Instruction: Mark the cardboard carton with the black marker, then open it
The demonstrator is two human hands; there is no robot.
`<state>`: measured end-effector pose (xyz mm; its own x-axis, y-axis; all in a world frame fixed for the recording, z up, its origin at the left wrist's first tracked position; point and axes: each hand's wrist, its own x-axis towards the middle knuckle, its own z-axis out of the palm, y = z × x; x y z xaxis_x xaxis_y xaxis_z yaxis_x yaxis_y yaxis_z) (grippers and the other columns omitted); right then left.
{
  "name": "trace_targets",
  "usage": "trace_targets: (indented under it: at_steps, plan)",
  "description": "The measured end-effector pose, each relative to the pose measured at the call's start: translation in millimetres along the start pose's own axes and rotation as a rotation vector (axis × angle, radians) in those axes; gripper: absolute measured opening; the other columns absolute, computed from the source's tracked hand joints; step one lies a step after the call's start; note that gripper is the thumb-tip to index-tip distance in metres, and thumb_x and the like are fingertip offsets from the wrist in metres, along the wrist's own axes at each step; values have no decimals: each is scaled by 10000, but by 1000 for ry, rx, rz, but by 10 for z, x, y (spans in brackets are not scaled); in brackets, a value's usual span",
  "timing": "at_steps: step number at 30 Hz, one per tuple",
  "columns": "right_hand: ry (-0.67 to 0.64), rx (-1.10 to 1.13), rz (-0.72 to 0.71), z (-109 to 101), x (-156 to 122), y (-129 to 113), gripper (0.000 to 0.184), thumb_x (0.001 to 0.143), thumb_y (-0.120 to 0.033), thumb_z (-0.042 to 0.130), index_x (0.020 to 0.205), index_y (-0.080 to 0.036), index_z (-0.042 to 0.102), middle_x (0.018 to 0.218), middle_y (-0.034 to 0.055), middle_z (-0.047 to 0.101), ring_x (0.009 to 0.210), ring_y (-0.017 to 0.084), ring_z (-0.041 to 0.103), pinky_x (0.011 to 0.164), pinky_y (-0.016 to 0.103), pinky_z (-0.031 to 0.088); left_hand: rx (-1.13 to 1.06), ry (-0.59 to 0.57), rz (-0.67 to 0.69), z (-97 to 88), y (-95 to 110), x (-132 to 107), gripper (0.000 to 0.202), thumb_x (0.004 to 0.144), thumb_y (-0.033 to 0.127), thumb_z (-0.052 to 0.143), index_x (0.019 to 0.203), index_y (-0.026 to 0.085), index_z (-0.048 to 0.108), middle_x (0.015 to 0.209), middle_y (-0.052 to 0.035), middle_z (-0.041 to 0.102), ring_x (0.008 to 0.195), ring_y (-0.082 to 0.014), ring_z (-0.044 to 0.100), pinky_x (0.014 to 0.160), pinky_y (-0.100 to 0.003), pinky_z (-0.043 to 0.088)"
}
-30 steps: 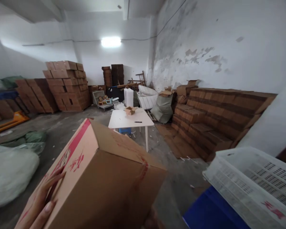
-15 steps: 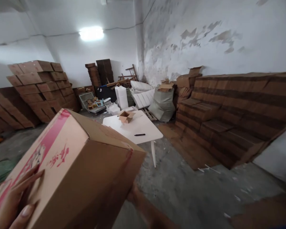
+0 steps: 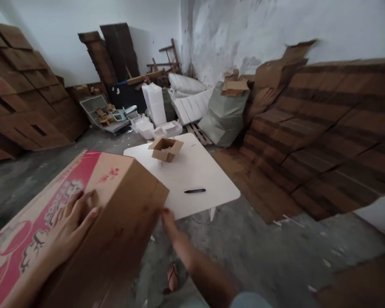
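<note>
A large cardboard box (image 3: 131,205) with a pink printed band is held tilted between my hands at the lower left. Against its printed face lies my left hand (image 3: 72,222), the fingers slightly spread and pressing on the card. My right hand (image 3: 168,218) grips the far lower edge on the right side; its fingers are partly hidden behind the box. Just beyond, the box overlaps the near left part of a white table (image 3: 208,171) in view; whether they touch I cannot tell. On that table are a small open carton (image 3: 167,150) and a black pen (image 3: 194,191).
Stacked cartons (image 3: 28,90) rise at the left, and more brown cartons (image 3: 333,128) line the right wall. Behind the table stand a grey-green sack (image 3: 226,115), white foam packing (image 3: 154,102) and a metal trolley (image 3: 98,113). Flattened cardboard (image 3: 259,192) covers some floor.
The view has tipped down and come closer to the table. The box sits lower, with more of its printed face showing. Both hands still hold it.
</note>
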<state>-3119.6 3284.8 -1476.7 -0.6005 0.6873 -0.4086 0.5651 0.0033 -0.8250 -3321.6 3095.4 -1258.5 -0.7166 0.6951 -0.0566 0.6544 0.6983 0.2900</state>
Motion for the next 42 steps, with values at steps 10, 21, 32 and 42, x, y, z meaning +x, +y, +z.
trace_targets:
  at_steps: [10,21,32,42]
  plan:
    - [-63,-604,-178,-1757,1439,1288,190,810,-81,602,975,-170,634,1089,137,647,1082,293,552,982,439,389,11,-204,30,349,569,923,583,893,602,350,1450,453,262,1564,11,289,1440,-307,303,1175,-614,267]
    - [-336,-393,-503,-1428,1885,551,330,1040,-373,328,1112,-175,582,1019,71,664,921,166,597,815,265,413,-12,-311,-139,244,714,947,728,774,484,486,1398,689,172,1598,282,105,1497,-350,160,1233,-573,127]
    - [-488,-361,-688,-1195,2202,399,303,1027,-344,383,1046,-164,626,954,98,646,910,186,564,792,288,368,55,-399,-150,163,722,964,779,784,455,506,1436,642,123,1623,222,85,1506,-342,142,1226,-581,140]
    - [-378,-379,-171,-1304,2005,347,328,1030,-320,324,1123,-165,598,912,102,711,767,201,650,654,282,387,46,-324,-139,272,943,1118,645,882,485,403,1450,610,124,1633,163,99,1510,-301,140,1242,-568,127]
